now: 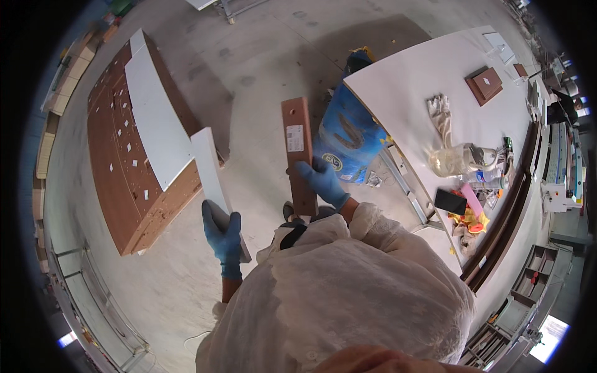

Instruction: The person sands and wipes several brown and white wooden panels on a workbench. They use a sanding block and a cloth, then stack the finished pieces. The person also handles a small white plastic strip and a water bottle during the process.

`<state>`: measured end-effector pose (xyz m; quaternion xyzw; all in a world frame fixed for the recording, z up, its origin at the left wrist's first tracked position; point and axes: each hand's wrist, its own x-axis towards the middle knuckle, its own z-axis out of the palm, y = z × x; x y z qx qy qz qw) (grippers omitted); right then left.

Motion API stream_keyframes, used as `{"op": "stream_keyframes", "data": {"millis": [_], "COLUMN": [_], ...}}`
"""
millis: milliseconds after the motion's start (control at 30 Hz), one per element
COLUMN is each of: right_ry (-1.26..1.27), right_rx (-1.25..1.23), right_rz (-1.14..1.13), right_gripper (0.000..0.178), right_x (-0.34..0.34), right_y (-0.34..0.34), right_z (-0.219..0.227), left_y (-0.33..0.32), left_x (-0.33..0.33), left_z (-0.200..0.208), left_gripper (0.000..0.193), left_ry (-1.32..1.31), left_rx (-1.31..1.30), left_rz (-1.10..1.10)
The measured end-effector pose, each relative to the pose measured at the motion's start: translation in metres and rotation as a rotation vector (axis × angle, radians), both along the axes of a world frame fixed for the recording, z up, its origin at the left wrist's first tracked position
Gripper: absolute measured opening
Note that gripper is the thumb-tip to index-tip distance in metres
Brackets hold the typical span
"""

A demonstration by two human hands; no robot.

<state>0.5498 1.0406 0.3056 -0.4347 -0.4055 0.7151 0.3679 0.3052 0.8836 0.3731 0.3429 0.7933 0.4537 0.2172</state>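
Brown labelled panel strip (pixel 300 156), 12 o'clock of view centre: right hand (pixel 323 183) clasping its lower half. White panel strip (pixel 212 171), 8 o'clock of it: left hand (pixel 224 241) gripping the lower end. Both presumably stiff, fairly light, smooth-faced; best held mid-length, across both edges.

A narrow white board (pixel 210 165) was left of a narrow brown board (pixel 295 117), between stacked flat brown panels (pixel 112 168), left, and a broad white table (pixel 404 78), right.

From head height, one wide fisheye view faces down, close above the left hand (pixel 224 244) and right hand (pixel 324 181), taking in floor (pixel 168 280) and tabletop (pixel 404 90).
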Motion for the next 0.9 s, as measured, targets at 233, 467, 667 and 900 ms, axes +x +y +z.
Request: {"op": "stream_keyframes", "data": {"millis": [233, 467, 667, 900], "right_ry": [-0.11, -0.305, 0.034, -0.378], "right_rx": [-0.007, -0.199, -0.038, -0.021], "right_rz": [-0.345, -0.577, -0.517, -0.657], "right_gripper": [0.039, 0.034, 0.033, 0.031], "right_x": [-0.03, -0.065, -0.119, -0.172], "right_y": [0.12, 0.305, 0.455, 0.545], "right_z": [-0.026, -0.081, -0.072, -0.085], "left_y": [0.221, 0.413, 0.524, 0.643], "left_x": [-0.079, -0.126, -0.181, -0.264], "left_z": [0.004, -0.005, 0.005, -0.044], "left_gripper": [0.071, 0.085, 0.082, 0.084], "left_ry": [0.13, 0.295, 0.379, 0.274], "left_rx": [0.148, 0.07, 0.02, 0.028], "left_rz": [-0.389, -0.58, -0.58, -0.639]}}
